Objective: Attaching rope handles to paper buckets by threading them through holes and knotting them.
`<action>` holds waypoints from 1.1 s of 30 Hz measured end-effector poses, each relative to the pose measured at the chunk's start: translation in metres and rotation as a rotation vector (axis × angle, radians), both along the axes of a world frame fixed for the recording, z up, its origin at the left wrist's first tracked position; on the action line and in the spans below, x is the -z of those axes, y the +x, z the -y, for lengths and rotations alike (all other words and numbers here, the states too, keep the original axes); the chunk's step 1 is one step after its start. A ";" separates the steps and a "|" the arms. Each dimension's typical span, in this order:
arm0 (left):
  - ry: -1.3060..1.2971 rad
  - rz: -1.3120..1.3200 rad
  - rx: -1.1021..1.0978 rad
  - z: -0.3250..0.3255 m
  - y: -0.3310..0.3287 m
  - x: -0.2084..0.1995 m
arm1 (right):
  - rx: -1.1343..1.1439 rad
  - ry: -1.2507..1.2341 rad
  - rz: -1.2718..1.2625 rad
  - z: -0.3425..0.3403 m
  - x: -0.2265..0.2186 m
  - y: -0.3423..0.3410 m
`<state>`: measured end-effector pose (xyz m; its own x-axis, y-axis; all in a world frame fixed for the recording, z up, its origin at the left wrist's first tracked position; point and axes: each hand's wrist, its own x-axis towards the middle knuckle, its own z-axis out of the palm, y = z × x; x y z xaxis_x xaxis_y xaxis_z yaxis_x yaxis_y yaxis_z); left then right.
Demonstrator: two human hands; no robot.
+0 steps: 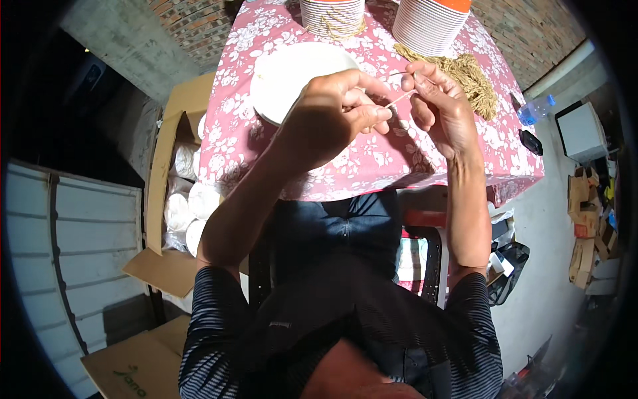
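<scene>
Above the near part of the table, my left hand (352,103) is closed in a pinch on a thin tan cord (399,100). The cord runs from its thumb and fingertip toward my right hand (441,100), whose fingers are curled with thumb and forefinger pinched together on the cord. A thin dark strand (399,73) sticks out beside the right fingertips; I cannot tell whether it belongs to the same cord. Behind the right hand lies a bundle of tan twisted cords (480,83). A round white dish (282,70) sits behind the left hand, partly covered by it.
Two stacks of white rimmed pieces with orange tops stand at the back, the left stack (332,16) with cords hanging on it, the right stack (430,26) leaning. A plastic bottle (535,110) and a black object (530,141) are at the right. An open cardboard box (165,179) holds white rounds.
</scene>
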<state>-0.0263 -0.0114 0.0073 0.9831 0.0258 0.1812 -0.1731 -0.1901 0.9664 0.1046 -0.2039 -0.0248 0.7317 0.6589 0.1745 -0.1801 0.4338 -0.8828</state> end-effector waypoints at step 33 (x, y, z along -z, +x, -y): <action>0.893 0.595 -0.430 -0.019 -0.020 0.021 | 0.263 -0.646 0.514 0.014 -0.027 -0.019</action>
<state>-0.0458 0.0072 -0.0141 0.6771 -0.0328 0.7352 -0.3112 -0.9181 0.2456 0.0857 -0.2182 0.0025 0.8075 0.5633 0.1750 0.3445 -0.2097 -0.9151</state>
